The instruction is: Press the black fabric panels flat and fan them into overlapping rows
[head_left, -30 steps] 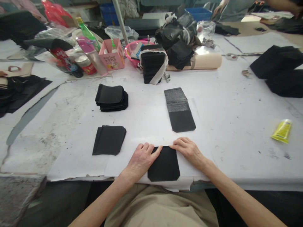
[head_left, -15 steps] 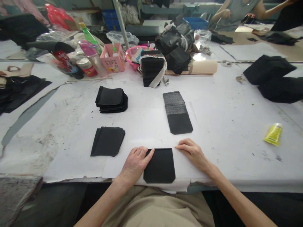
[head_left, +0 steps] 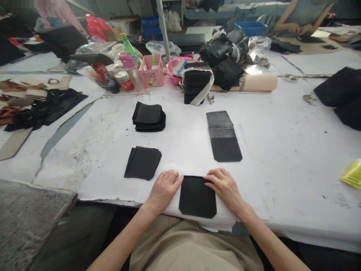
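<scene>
A flat black panel (head_left: 197, 197), which looks like leather or fabric with clipped lower corners, lies on the table's near edge in front of me. My left hand (head_left: 166, 190) pinches its upper left corner with fingers bent together. At the upper right corner, my right hand (head_left: 224, 188) has its thumb and fingers closed on the edge. Beyond my right hand lies an overlapping row of dark grey and black pieces (head_left: 225, 148). To the left are a few black panels (head_left: 143, 163), with a taller black stack (head_left: 149, 116) farther back.
A bundle of black pieces tied with a white strip (head_left: 197, 82) stands at the back, beside a pink basket (head_left: 173, 71) and a pink box (head_left: 151, 71). A yellow tube (head_left: 352, 174) lies far right. Across the table, another person's hands (head_left: 300, 29) handle dark material.
My right hand has moved left onto the panel's upper right corner. My left hand has drawn back from the panel's top to its left corner. The view has turned left.
</scene>
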`<state>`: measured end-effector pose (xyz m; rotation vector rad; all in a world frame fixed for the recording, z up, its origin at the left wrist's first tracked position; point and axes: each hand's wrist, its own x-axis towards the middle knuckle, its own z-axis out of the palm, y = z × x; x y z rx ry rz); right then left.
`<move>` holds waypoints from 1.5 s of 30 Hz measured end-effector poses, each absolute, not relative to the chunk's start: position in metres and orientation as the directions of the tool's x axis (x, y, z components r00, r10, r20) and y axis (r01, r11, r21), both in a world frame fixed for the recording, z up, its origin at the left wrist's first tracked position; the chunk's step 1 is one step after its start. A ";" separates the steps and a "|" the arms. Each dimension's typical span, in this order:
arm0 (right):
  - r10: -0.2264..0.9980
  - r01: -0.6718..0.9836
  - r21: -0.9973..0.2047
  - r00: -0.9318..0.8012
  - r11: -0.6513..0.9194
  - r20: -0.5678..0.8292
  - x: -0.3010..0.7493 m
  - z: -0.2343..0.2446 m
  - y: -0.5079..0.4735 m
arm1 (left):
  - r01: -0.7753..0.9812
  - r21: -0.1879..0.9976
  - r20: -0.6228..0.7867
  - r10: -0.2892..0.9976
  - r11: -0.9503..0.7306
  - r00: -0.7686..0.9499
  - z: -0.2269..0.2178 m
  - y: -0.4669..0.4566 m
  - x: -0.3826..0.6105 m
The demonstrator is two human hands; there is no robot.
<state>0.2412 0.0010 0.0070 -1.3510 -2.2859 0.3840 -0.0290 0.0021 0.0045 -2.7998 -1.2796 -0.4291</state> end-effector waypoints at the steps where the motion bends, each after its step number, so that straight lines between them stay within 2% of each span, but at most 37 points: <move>1: 0.880 0.758 -0.446 -0.413 0.476 0.236 0.241 0.008 0.001 | 0.754 0.106 0.270 0.749 -0.648 0.605 0.004 0.002 -0.030; 7: 0.908 0.830 -0.369 -0.374 0.418 0.188 0.236 0.020 0.009 | 0.768 0.372 0.318 0.849 -0.522 0.423 0.007 0.000 -0.029; 11: 0.901 0.817 -0.379 -0.407 0.434 0.154 0.234 0.025 0.016 | 0.752 0.421 0.352 0.856 -0.507 0.380 0.010 -0.001 -0.017; 14: 0.901 0.818 -0.379 -0.412 0.433 0.139 0.235 0.027 0.017 | 0.722 0.368 0.366 0.805 -0.586 0.467 0.009 -0.004 -0.003; 19: 0.879 0.782 -0.404 -0.451 0.474 0.159 0.244 0.023 0.015 | 0.689 0.196 0.293 0.712 -0.698 0.638 0.006 -0.012 0.022; 26: 0.837 0.759 -0.354 -0.506 0.547 0.207 0.260 0.016 0.008 | 0.732 0.051 0.117 0.732 -0.679 0.671 0.018 -0.017 0.036; 29: 0.810 0.750 -0.305 -0.551 0.587 0.201 0.262 0.015 0.008 | 0.735 0.004 0.094 0.732 -0.678 0.675 0.020 -0.018 0.040; 36: 0.740 0.716 -0.190 -0.637 0.672 0.215 0.263 0.016 0.012 | 0.719 -0.051 0.094 0.714 -0.693 0.694 0.014 -0.021 0.043; 40: 0.739 0.738 -0.119 -0.624 0.664 0.256 0.258 0.013 0.014 | 0.726 -0.058 0.099 0.719 -0.686 0.687 0.012 -0.023 0.046; 45: 0.784 0.784 -0.152 -0.544 0.602 0.299 0.253 0.010 0.018 | 0.727 -0.060 0.088 0.722 -0.684 0.687 0.011 -0.024 0.048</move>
